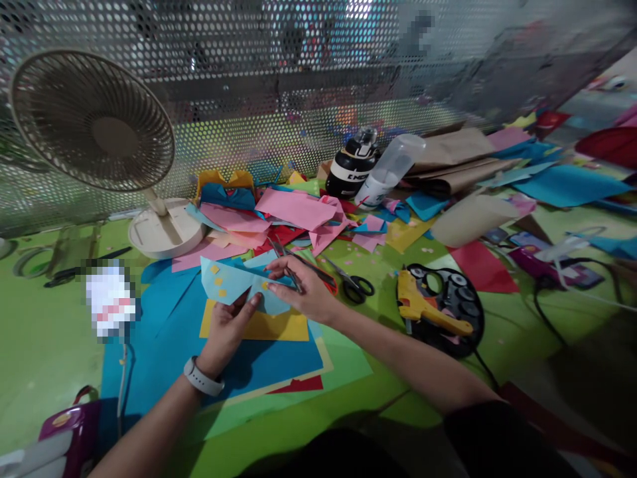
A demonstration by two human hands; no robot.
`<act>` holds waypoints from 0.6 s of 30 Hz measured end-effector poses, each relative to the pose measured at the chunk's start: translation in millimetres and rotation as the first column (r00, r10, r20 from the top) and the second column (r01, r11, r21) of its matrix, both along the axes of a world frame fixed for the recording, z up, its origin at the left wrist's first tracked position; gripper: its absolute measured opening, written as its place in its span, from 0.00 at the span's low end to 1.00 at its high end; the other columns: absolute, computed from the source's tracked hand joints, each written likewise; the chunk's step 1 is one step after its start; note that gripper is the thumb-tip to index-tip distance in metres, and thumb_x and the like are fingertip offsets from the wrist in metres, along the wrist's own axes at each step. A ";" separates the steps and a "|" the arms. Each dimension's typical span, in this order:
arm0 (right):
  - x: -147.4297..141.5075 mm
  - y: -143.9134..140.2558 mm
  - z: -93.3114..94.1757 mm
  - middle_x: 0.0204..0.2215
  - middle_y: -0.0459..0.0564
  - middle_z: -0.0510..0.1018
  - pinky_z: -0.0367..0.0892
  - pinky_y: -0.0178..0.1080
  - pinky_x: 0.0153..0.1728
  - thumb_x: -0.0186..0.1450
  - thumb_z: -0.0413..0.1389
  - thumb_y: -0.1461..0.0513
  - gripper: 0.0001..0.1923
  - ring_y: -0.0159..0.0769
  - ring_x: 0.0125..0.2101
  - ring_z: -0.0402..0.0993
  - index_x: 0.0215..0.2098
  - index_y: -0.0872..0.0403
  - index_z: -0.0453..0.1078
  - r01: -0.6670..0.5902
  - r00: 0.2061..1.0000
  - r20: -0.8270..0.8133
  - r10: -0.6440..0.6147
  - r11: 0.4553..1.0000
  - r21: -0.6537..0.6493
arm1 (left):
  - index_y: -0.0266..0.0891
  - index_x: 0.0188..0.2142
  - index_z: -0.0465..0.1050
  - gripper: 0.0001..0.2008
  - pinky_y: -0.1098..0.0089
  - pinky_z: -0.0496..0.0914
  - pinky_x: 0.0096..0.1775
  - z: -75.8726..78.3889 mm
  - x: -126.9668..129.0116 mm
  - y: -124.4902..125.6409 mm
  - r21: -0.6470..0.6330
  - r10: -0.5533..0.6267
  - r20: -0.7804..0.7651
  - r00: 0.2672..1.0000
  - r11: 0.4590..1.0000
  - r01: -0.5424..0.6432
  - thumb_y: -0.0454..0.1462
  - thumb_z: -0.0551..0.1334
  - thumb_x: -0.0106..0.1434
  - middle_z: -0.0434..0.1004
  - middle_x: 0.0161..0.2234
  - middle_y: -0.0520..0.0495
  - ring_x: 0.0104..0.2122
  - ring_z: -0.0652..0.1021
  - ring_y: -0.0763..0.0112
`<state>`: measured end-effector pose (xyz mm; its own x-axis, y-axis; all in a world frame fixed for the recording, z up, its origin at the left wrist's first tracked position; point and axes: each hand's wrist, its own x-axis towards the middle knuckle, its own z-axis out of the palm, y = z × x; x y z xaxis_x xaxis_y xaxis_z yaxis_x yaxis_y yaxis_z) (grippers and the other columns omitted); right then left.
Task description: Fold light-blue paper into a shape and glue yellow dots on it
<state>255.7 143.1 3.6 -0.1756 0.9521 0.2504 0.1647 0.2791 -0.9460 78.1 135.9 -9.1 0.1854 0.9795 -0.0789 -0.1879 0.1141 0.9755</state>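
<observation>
My left hand (231, 328) pinches the lower edge of a light blue paper cut-out (236, 282) between thumb and fingers. Small yellow paper squares (215, 269) dot the cut-out's face. At its right end, my right hand (303, 285) is closed, with fingertips by a yellow square. A slim grey metal tool (294, 273) runs through those fingers; its exact kind is unclear. Beneath the cut-out lies a yellow paper strip (279, 327) on a large blue sheet (269, 362). Black-handled scissors (355, 289) rest right of my right hand.
A beige fan (164, 229) stands at the back left, near a cabled phone-like device (109, 299). A yellow glue gun (423, 309) lies on a black palette-shaped tray (475, 315). Behind are paper scraps (296, 207), a black bottle (348, 172) and a clear bottle (398, 166).
</observation>
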 end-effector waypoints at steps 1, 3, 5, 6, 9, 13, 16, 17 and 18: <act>0.2 0.1 -0.1 0.37 0.49 0.75 0.69 0.37 0.36 0.63 0.58 0.60 0.13 0.38 0.42 0.74 0.46 0.51 0.67 -0.008 1.000 -0.001 0.008 1.000 0.002 | 0.36 0.45 0.78 0.22 0.60 0.70 0.53 0.5 0.1 0.0 0.004 -0.001 0.002 1.000 1.000 0.001 0.44 0.72 0.53 0.81 0.45 0.42 0.52 0.76 0.53; 0.6 0.2 0.0 0.37 0.49 0.75 0.69 0.37 0.36 0.63 0.58 0.60 0.13 0.38 0.42 0.73 0.46 0.51 0.67 -0.017 1.000 0.001 0.017 1.000 -0.001 | 0.37 0.44 0.78 0.21 0.59 0.71 0.53 1.0 0.5 0.1 0.011 0.011 0.008 1.000 1.000 -0.011 0.44 0.72 0.52 0.81 0.45 0.42 0.52 0.76 0.53; 0.9 0.2 0.3 0.37 0.49 0.75 0.69 0.37 0.36 0.63 0.57 0.60 0.14 0.38 0.42 0.74 0.47 0.51 0.67 -0.014 1.000 0.008 0.014 1.000 -0.010 | 0.37 0.42 0.79 0.20 0.59 0.71 0.52 0.9 0.8 0.3 0.009 0.031 0.005 0.999 0.999 -0.031 0.44 0.73 0.51 0.82 0.45 0.42 0.52 0.76 0.53; 1.1 0.2 0.4 0.37 0.49 0.75 0.69 0.37 0.36 0.64 0.57 0.60 0.14 0.38 0.41 0.74 0.48 0.51 0.67 -0.012 1.000 0.010 0.013 1.000 -0.014 | 0.37 0.41 0.79 0.20 0.60 0.71 0.52 0.7 0.9 0.4 0.008 0.035 0.004 0.999 0.999 -0.035 0.44 0.73 0.51 0.82 0.45 0.42 0.51 0.76 0.52; 1.2 0.8 -0.1 0.37 0.49 0.76 0.70 0.38 0.35 0.63 0.57 0.60 0.14 0.38 0.41 0.74 0.48 0.50 0.67 -0.018 1.000 0.013 0.018 1.000 -0.009 | 0.38 0.43 0.79 0.21 0.59 0.71 0.52 -1.0 0.7 0.3 0.004 0.022 0.017 1.000 1.000 -0.022 0.44 0.73 0.51 0.81 0.47 0.42 0.51 0.76 0.53; 1.0 2.2 -2.6 0.37 0.50 0.76 0.70 0.39 0.36 0.63 0.57 0.59 0.14 0.39 0.42 0.74 0.47 0.50 0.68 -0.025 1.000 0.006 0.025 1.000 0.008 | 0.38 0.44 0.78 0.21 0.59 0.71 0.52 -5.3 0.0 1.0 -0.002 0.032 0.047 0.998 0.999 -0.032 0.43 0.73 0.51 0.80 0.48 0.42 0.50 0.77 0.54; 1.6 2.6 -2.2 0.37 0.50 0.77 0.70 0.39 0.38 0.63 0.59 0.58 0.15 0.39 0.41 0.75 0.47 0.50 0.67 -0.025 1.000 -0.019 0.025 1.000 0.003 | 0.38 0.43 0.78 0.21 0.60 0.71 0.52 -8.4 -0.6 2.4 -0.003 0.053 0.032 0.998 0.999 -0.053 0.43 0.73 0.50 0.80 0.48 0.42 0.50 0.77 0.55; 2.2 2.6 -0.5 0.37 0.50 0.77 0.70 0.39 0.38 0.63 0.59 0.58 0.15 0.39 0.41 0.75 0.47 0.51 0.67 -0.015 0.999 -0.034 0.015 1.000 0.002 | 0.38 0.44 0.78 0.21 0.61 0.71 0.52 -9.1 -0.7 2.9 0.000 0.058 0.026 0.998 0.998 -0.058 0.43 0.73 0.50 0.80 0.48 0.42 0.50 0.77 0.55; 3.2 2.5 2.0 0.37 0.50 0.78 0.70 0.40 0.39 0.63 0.59 0.57 0.15 0.39 0.40 0.76 0.46 0.51 0.67 -0.003 0.999 -0.052 0.003 1.000 0.005 | 0.38 0.44 0.78 0.22 0.61 0.71 0.52 -9.5 -0.9 3.3 0.003 0.059 0.024 0.998 0.998 -0.059 0.43 0.73 0.51 0.80 0.48 0.43 0.50 0.77 0.56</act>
<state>258.9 145.6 5.6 -0.1650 0.9505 0.2634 0.1143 0.2837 -0.9521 77.1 139.2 -18.6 0.1291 0.9890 -0.0716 -0.2171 0.0986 0.9711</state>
